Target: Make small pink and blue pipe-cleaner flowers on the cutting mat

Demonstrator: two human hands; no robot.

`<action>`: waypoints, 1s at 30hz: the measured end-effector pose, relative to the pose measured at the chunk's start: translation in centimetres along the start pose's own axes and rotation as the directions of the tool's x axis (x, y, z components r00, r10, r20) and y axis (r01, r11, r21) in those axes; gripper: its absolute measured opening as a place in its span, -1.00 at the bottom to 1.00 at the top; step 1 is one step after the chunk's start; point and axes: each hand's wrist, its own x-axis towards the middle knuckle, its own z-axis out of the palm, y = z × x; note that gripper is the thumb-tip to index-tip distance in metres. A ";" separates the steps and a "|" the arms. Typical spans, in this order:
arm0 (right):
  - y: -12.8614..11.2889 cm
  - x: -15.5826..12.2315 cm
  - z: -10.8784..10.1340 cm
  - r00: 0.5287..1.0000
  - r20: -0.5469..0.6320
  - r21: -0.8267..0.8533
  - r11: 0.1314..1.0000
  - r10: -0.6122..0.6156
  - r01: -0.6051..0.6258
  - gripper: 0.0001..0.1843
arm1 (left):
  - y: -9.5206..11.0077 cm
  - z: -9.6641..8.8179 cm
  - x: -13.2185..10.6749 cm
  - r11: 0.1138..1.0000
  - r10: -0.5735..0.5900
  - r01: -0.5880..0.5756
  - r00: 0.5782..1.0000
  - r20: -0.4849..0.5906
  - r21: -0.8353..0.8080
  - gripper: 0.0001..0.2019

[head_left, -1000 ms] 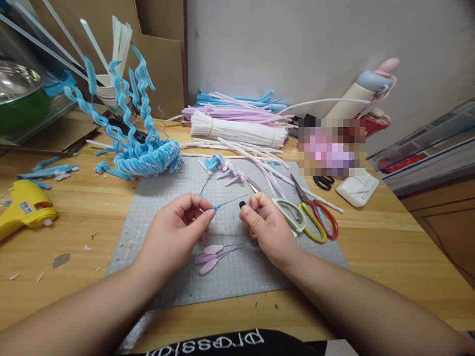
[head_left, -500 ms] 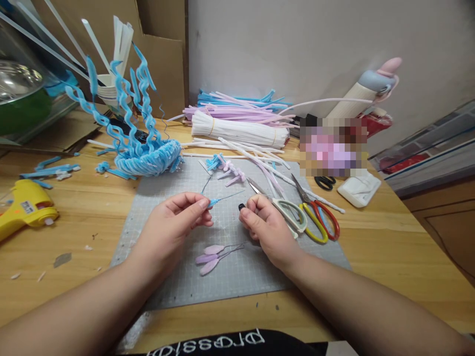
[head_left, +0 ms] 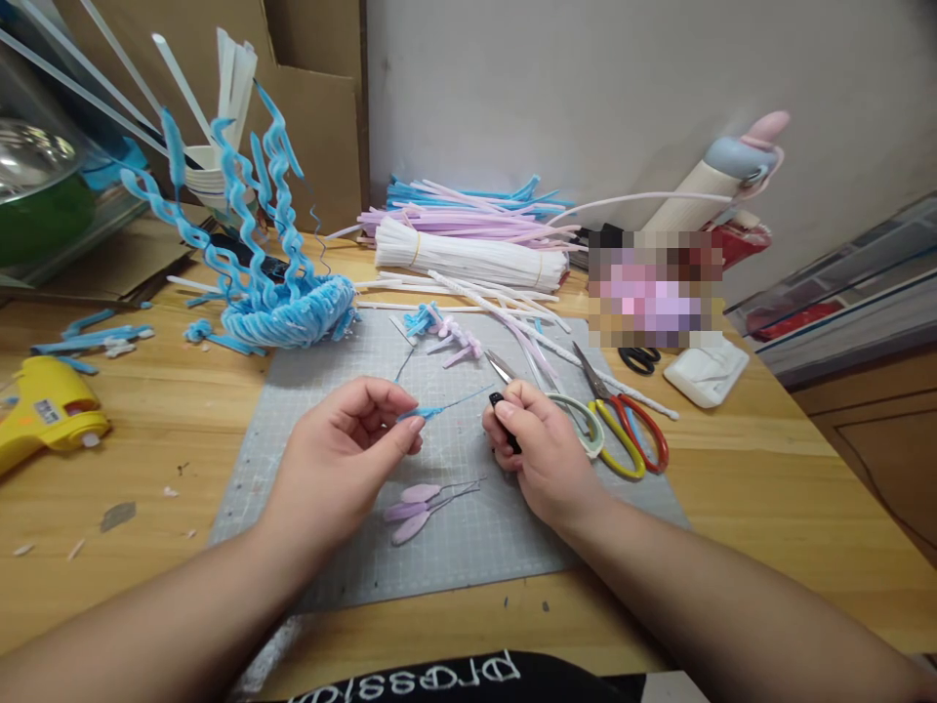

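Observation:
My left hand (head_left: 344,454) pinches a short blue pipe-cleaner piece (head_left: 439,408) with a bare wire tip pointing right. My right hand (head_left: 538,449) is closed round a small black-tipped tool (head_left: 501,405), its tip close to the wire's end. Both hands hover over a grey cutting mat (head_left: 468,547). Three pale purple petal pieces on wires (head_left: 421,508) lie on the mat between my wrists.
A blue curly pipe-cleaner piece (head_left: 270,273) stands at the mat's far left. Bundles of white, pink and blue pipe cleaners (head_left: 468,244) lie by the wall. Scissors (head_left: 622,430) lie right of my hand. A yellow glue gun (head_left: 48,410) is at the left edge.
My right hand shifted slightly right and turned the black-tipped tool upward toward the wire tip. My left hand dipped a little with the blue piece.

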 end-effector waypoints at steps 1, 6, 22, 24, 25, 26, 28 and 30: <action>-0.1 0.0 0.0 1.000 -0.012 0.010 1.000 0.005 -0.005 -0.68 | 0.0 0.0 0.0 1.000 0.003 -0.003 1.000 -0.001 0.001 -0.86; -0.4 0.0 0.2 0.999 -0.046 0.009 1.000 0.008 -0.008 -0.68 | -0.1 -0.1 0.1 1.000 0.011 -0.011 1.000 0.004 -0.002 -0.87; 0.4 -0.1 0.3 0.998 0.056 -0.103 0.995 -0.012 0.018 -0.69 | -0.2 0.2 0.1 1.000 -0.011 0.011 1.000 0.009 -0.005 -0.86; 0.5 -0.2 0.5 0.997 0.073 -0.107 0.994 -0.007 0.015 -0.69 | -0.3 0.2 0.1 1.000 -0.021 0.021 1.000 0.009 -0.010 -0.85; 0.5 -0.2 0.6 0.997 0.079 -0.108 0.994 -0.003 0.012 -0.69 | -0.3 0.2 0.0 1.000 -0.026 0.026 1.000 0.009 -0.013 -0.85; 0.5 -0.3 0.7 0.997 0.083 -0.107 0.994 0.000 0.009 -0.69 | -0.2 0.2 0.0 1.000 -0.027 0.027 1.000 0.010 -0.015 -0.85; 0.5 -0.3 0.8 0.996 0.092 -0.107 0.994 0.007 0.003 -0.69 | -0.1 0.3 0.0 0.999 -0.028 0.028 1.000 0.014 -0.016 -0.85; 0.6 -0.3 0.8 0.994 0.104 -0.108 0.994 0.015 -0.003 -0.69 | -0.1 0.3 0.0 0.999 -0.028 0.028 0.999 0.016 -0.016 -0.85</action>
